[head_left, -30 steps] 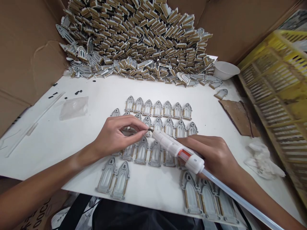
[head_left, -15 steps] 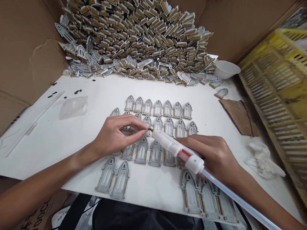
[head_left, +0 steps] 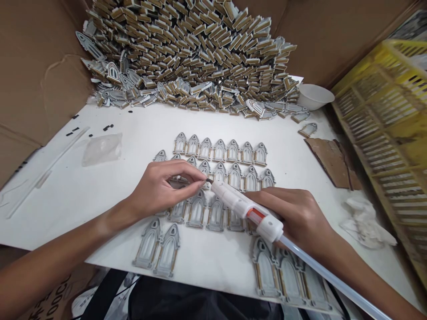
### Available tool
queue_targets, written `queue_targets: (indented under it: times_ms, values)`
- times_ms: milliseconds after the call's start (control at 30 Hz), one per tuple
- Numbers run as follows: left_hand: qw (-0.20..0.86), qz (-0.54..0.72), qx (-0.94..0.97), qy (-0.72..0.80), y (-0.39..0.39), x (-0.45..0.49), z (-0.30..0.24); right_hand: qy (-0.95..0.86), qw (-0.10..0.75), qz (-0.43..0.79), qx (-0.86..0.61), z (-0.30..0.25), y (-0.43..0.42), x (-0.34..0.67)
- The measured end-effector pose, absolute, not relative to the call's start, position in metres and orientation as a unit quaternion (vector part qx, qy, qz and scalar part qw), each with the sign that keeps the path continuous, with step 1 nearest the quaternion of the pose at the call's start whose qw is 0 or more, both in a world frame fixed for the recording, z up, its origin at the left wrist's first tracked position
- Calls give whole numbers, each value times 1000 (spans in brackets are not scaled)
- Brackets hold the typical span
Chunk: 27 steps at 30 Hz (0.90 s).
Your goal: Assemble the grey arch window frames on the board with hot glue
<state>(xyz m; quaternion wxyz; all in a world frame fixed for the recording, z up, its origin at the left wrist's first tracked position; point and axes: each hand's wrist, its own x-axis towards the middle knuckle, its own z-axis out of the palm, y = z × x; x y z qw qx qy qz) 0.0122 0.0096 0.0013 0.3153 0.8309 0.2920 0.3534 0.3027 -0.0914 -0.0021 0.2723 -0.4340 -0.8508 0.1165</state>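
Note:
My right hand (head_left: 296, 218) grips a white glue gun (head_left: 245, 206) with a red band and a clear hose trailing to the lower right. Its dark tip points left at the fingertips of my left hand (head_left: 163, 186). My left hand is closed in a pinch right at that tip; what it pinches is too small to make out. Both hands hover over rows of small grey arched window pieces (head_left: 220, 151) laid flat on a white board (head_left: 133, 129). More of these pieces (head_left: 160, 249) lie near the board's front edge.
A big heap of stacked window pieces (head_left: 187, 49) fills the back of the cardboard enclosure. A white bowl (head_left: 315, 95) stands at the back right, a torn cardboard scrap (head_left: 330, 162) and crumpled tissue (head_left: 365, 222) at the right, a yellow crate (head_left: 390, 124) beyond. A clear plastic bag (head_left: 102, 149) lies left.

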Motion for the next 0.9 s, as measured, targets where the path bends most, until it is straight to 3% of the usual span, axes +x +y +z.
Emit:
queue_targets:
  times_ms: [900]
  values:
    - [293, 331, 853, 277, 10, 11, 5, -851, 269, 106, -438, -5, -92, 302]
